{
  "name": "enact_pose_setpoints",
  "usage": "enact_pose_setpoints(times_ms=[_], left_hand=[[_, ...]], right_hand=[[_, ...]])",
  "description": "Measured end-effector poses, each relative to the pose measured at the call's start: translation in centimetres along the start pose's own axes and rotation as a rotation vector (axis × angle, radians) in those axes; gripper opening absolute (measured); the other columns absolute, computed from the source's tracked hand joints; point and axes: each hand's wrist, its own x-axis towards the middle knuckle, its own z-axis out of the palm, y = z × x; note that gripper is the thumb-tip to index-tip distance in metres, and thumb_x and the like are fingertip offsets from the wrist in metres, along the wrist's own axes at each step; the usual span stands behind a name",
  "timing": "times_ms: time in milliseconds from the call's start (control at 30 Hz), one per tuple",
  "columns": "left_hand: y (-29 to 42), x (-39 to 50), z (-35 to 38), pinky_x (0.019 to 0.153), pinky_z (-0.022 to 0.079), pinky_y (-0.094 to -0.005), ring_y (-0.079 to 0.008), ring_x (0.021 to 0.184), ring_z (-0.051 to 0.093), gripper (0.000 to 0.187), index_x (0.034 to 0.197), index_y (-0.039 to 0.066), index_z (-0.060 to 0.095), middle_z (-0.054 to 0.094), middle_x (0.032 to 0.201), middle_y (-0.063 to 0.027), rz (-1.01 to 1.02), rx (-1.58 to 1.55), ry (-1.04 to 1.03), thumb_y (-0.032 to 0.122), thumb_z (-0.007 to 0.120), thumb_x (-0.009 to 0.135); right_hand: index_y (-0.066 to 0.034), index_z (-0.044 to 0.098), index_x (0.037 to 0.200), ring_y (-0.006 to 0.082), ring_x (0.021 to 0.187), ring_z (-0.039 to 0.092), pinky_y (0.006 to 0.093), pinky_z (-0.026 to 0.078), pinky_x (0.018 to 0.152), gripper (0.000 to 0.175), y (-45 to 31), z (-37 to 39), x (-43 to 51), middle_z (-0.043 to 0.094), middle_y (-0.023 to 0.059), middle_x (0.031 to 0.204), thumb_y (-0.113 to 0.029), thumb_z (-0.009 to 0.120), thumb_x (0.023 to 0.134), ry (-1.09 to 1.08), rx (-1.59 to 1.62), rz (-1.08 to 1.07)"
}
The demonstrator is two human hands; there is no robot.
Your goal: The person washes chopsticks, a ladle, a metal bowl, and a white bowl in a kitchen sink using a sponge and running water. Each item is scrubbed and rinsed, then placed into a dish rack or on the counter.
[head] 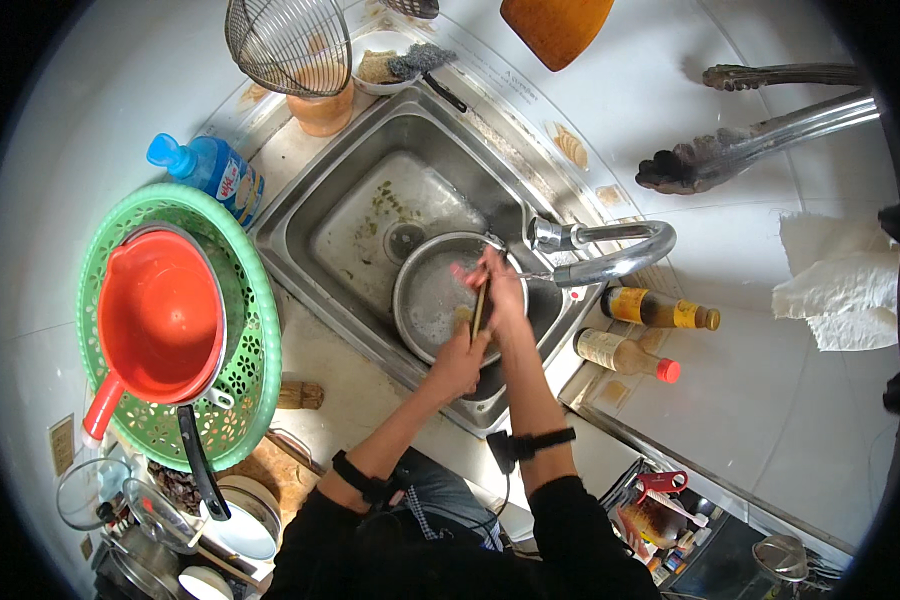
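Observation:
Both hands are over a round metal basin [409, 319] that sits in the stainless-steel sink [330, 187] with some water in it. A thin brown stick-like utensil [481, 304] is gripped near its lower end by my left hand [459, 364]. My right hand [501, 285] is at the stick's upper end, its fingers blurred; whether they close around it is unclear. Beside that hand, a thin stream of water comes from the curved chrome faucet [619, 232]. Green food scraps [384, 202] lie on the sink floor near the drain [405, 241].
Left of the sink, a green plastic colander [264, 360] holds a red plastic ladle [161, 315] and a black-handled pan [202, 465]. A blue soap bottle [221, 176] stands behind. Two glass bottles [656, 307] are right of the faucet. Metal tongs [750, 150] hang on the wall.

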Motion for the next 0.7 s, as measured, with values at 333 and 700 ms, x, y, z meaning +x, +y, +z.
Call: enact_pose_setpoints(times_ms=[333, 700], left_hand=[[1.1, 1.0, -3.0, 0.034, 0.023, -0.0197, -0.0037, 0.042, 0.031, 0.031, 0.09, 0.014, 0.048, 0.034, 0.06, 0.0063, -0.147, -0.729, -0.365, 0.044, 0.053, 0.1], [-0.5, 2.0, -1.9, 0.043, 0.037, -0.0227, -0.0071, 0.051, 0.045, 0.022, 0.101, 0.011, 0.05, 0.047, 0.071, 0.0027, 0.233, -0.312, -0.097, 0.033, 0.049, 0.102]], right_hand=[[0.0029, 0.04, 0.138, 0.0364, 0.119, 0.058, 0.0476, 0.044, 0.105, 0.07, -1.6, -1.2, -2.7, 0.056, 0.0218, 0.134, -0.056, 0.032, 0.101, -0.462, 0.127, 0.227], [-0.0002, 0.062, 0.106, 0.0209, 0.079, 0.069, 0.0332, 0.055, 0.064, 0.027, -0.7, 1.4, -5.5, 0.071, 0.0158, 0.089, -0.024, 0.065, 0.095, -0.057, -0.182, -0.04]])
